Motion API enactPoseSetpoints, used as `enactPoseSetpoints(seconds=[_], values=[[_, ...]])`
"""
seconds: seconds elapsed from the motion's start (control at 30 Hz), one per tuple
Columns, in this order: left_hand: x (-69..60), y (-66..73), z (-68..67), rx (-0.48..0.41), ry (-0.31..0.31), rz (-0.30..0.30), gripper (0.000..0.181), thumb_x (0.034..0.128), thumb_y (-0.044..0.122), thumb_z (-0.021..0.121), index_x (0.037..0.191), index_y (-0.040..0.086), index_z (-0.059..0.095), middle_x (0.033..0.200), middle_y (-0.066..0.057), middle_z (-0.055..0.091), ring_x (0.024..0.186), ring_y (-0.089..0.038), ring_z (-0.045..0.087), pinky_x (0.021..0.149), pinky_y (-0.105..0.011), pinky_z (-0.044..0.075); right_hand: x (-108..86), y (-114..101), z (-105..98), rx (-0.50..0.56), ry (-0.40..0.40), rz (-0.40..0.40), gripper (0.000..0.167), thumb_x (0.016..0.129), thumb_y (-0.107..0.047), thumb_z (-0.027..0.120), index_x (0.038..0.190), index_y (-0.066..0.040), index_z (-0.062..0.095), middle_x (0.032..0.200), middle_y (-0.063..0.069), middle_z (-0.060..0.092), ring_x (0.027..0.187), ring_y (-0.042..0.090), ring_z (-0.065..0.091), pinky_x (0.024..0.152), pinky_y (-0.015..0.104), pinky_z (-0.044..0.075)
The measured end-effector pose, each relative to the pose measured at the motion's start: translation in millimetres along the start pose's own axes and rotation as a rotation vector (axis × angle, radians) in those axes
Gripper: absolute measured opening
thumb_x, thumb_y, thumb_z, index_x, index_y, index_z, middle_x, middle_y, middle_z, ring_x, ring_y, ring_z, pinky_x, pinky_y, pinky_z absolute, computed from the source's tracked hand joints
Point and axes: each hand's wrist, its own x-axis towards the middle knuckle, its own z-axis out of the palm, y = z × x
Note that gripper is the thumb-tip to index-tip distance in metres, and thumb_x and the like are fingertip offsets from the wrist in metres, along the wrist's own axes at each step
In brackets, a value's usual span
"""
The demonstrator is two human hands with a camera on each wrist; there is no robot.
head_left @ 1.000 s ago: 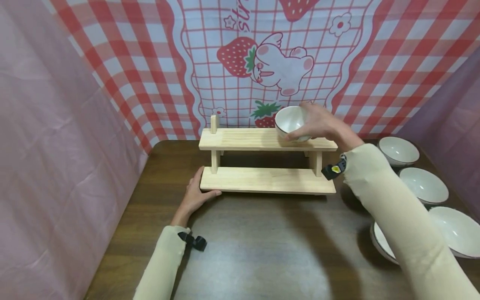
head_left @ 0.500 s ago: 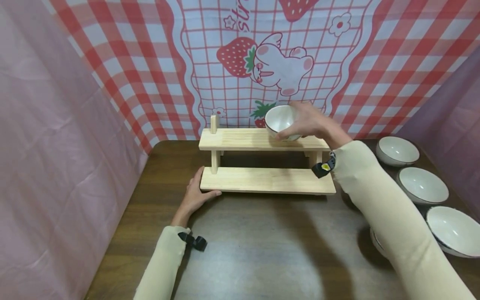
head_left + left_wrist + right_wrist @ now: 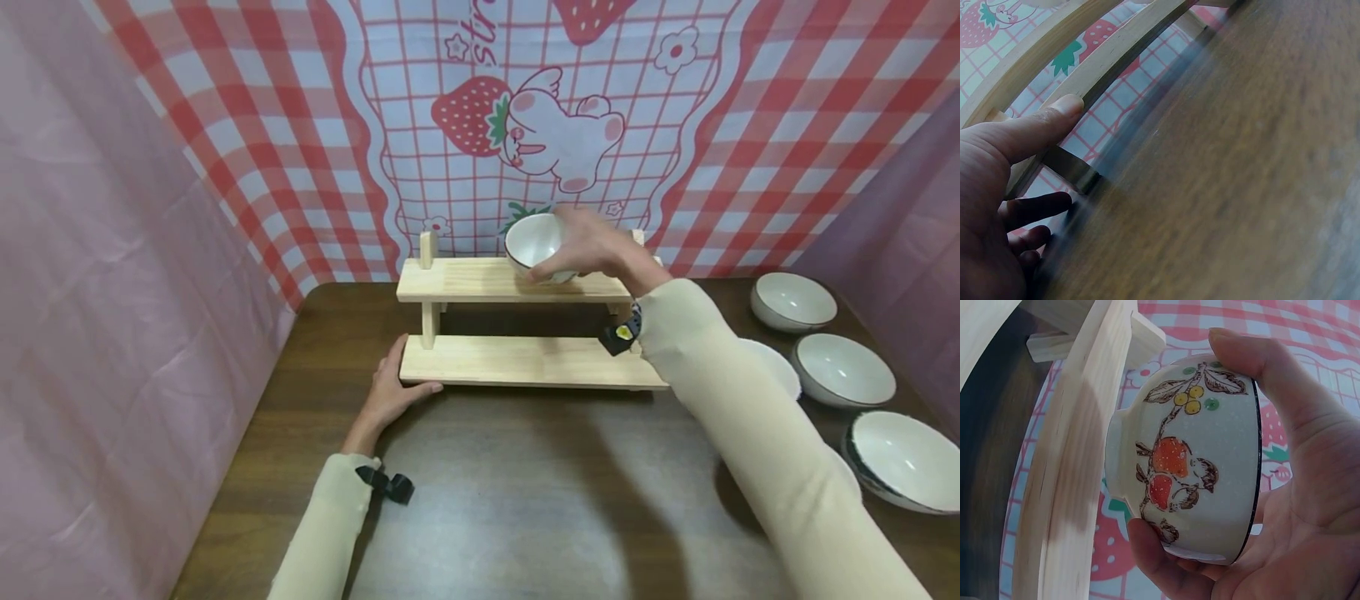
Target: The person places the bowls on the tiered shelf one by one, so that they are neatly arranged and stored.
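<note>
Red-checked cloth point(image 3: 300, 158) hangs as backdrop behind a brown table point(image 3: 480, 500). I note the right hand point(image 3: 588, 243) with thumb and fingers clamped on the wall of a white bowl point(image 3: 531, 240), mouth upward. The bowl sits inside that grasp, left of the knuckles, at the upper board point(image 3: 465, 279) of a wooden rack; whether its foot bears on the wood, I cannot tell. Gripping the side apparently keeps the foot unobstructed. Left hand point(image 3: 387, 390) holds the near left corner of the lower board point(image 3: 517, 362), thumb along the front edge, fingers at the end, presumably to steady the rack; three of those fingers curl loosely, apart from the wood, below the thumb. Count as follows: one rack, two boards; one bowl in hand; five further bowls point(image 3: 793, 304) on the table, right of the right-hand fingers, three in a line in plain sight and two partly hidden by the right sleeve point(image 3: 757, 425). Six bowls are visible altogether. Black wrist devices point(image 3: 401, 487) number two, one behind each hand's fingers.
</note>
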Motion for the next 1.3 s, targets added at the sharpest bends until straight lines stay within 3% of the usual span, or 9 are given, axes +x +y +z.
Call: enactPoseSetpoints(seconds=[0.17,0.47,0.93,1.3], values=[[0.4,-1.2,0.5,0.007,0.002,0.002,0.108,0.0775,0.033,0.087,0.161,0.017,0.02,0.163,-0.014,0.031,0.144,-0.038,0.031,0.118,-0.061,0.027,4.6,-6.7,6.9,0.018,-0.023,0.004,0.088,0.068,-0.027,0.089,0.14,-0.002,0.043,0.125,0.02,0.057,0.106,0.032,0.057,0.073,0.043,0.06],[1.2,-0.7,1.2,0.01,-0.002,0.011,0.108,0.0775,0.034,0.087,0.161,0.017,0.02,0.163,-0.013,0.033,0.143,-0.038,0.032,0.118,-0.062,0.027,11.3,-18.3,15.7,0.023,-0.046,0.014,0.105,0.067,-0.03,0.09,0.152,-0.009,0.033,0.129,0.018,0.056,0.108,0.031,0.057,0.074,0.044,0.06],[-0.1,-0.3,-0.2,0.015,0.012,0.022,0.108,0.076,0.031,0.088,0.16,0.013,0.022,0.161,-0.015,0.035,0.142,-0.039,0.034,0.117,-0.062,0.028,24.2,-37.5,32.3,0.015,-0.044,-0.006,0.096,0.065,-0.032,0.091,0.142,-0.003,0.042,0.127,0.017,0.057,0.108,0.03,0.058,0.073,0.039,0.06],[0.3,-0.9,0.9,0.013,0.019,0.028,0.106,0.076,0.028,0.088,0.159,0.014,0.025,0.161,-0.014,0.036,0.141,-0.039,0.035,0.117,-0.062,0.027,33.8,-45.5,44.1,-0.015,-0.036,0.001,0.103,0.064,-0.036,0.092,0.146,-0.005,0.038,0.132,0.016,0.053,0.114,0.029,0.054,0.08,0.039,0.059]])
